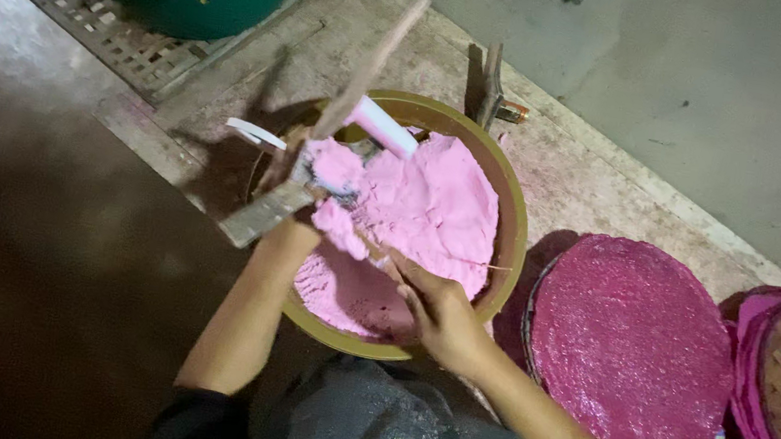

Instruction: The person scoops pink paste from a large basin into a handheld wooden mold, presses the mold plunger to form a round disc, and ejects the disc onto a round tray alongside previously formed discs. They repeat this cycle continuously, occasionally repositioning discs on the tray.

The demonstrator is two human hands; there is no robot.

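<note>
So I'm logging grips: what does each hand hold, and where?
Left hand grips the flat metal scraper near its lower end; right hand pinches a thin stick at its end.

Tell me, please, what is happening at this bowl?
A person is working soft pink paste in a round tan bowl on the concrete floor. The left hand grips a flat wooden-handled scraper coated with paste; the right hand holds a thin stick in the paste. A pink-stained woven tray lies beside the bowl.

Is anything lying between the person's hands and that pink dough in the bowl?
Nothing visible does. The left hand and right hand are already at the pink dough inside the round bowl.
</note>
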